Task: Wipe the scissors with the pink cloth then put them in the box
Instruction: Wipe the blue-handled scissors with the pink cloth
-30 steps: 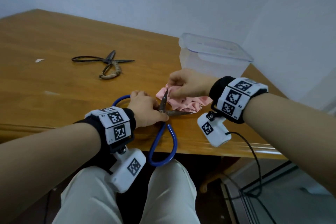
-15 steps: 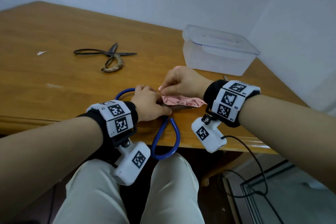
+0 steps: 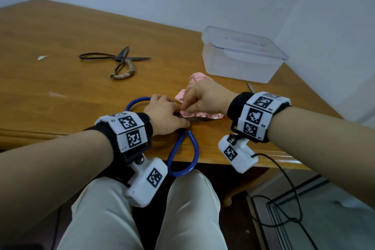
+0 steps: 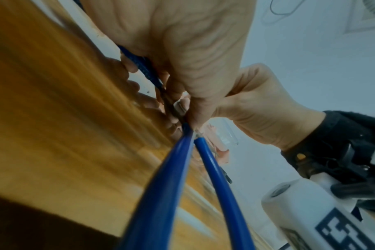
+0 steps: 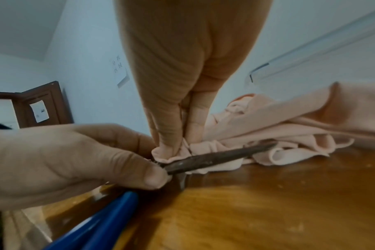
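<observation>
Head view: high, facing forward-down over table (image 3: pixel 60 91). Left wrist view: low, close, along blue scissors (image 4: pixel 176 177). Right wrist view: close above tabletop, facing pink cloth (image 5: pixel 289 135). All share the scissors pivot.

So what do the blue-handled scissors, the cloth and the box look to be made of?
Blue-handled scissors: loops look coated in smooth glossy blue plastic or rubber; the blade is dull dark metal, possibly rusty. Pink cloth: soft matte fabric that folds and bunches. Box: translucent plastic, its lid on top.
</observation>
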`<state>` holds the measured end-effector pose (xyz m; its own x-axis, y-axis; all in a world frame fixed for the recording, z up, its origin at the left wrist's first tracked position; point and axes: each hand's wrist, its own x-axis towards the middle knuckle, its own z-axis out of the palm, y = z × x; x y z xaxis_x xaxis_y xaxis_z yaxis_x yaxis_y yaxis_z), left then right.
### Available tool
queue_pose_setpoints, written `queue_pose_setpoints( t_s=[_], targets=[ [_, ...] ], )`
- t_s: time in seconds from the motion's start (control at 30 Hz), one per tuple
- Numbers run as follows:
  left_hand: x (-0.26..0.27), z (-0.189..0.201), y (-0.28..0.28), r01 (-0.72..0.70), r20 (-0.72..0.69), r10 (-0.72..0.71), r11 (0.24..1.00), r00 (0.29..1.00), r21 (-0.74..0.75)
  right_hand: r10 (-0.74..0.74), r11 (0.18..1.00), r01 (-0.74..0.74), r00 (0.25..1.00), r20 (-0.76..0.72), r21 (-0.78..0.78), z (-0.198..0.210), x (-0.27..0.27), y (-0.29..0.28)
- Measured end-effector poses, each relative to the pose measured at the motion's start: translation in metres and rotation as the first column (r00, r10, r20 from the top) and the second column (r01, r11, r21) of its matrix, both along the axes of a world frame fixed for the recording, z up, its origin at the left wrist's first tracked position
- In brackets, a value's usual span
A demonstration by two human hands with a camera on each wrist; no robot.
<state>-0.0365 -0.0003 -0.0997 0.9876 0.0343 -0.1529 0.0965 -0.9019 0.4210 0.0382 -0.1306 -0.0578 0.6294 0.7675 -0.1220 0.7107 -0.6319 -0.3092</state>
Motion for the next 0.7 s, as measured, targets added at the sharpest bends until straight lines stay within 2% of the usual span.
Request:
queue_pose_setpoints(
  t_s=[0.13, 0.3, 0.5, 0.6, 0.7],
  targets=[
    [0.001, -0.002, -0.001, 0.002, 0.014, -0.002, 1.0, 1.0, 0.006, -0.022, 0.999, 0.022, 1.0, -0.017, 0.027, 0.001, 0.0, 0.003],
    [-0.001, -0.005, -0.002, 0.009, 0.048, -0.011, 0.999, 0.999, 0.042, 0.042, 0.995, -0.034, 0.995, 0.09, -0.093, 0.006, 0.0, 0.009],
    [-0.001, -0.008, -0.002, 0.008, 0.07, -0.011, 0.998, 0.997, 0.055, 0.031, 0.988, 0.001, 0.978, 0.205, -0.154, 0.01, 0.011, 0.014],
    [0.0, -0.007, -0.001, 0.012, 0.062, -0.014, 0.999, 0.998, 0.038, 0.029, 0.991, -0.005, 0.982, 0.184, -0.133, 0.008, 0.009, 0.012],
    [0.0, -0.007, 0.001, 0.022, 0.062, -0.023, 1.0, 0.998, 0.013, 0.095, 0.986, -0.075, 0.987, 0.131, -0.146, 0.007, 0.0, 0.011]
  ],
)
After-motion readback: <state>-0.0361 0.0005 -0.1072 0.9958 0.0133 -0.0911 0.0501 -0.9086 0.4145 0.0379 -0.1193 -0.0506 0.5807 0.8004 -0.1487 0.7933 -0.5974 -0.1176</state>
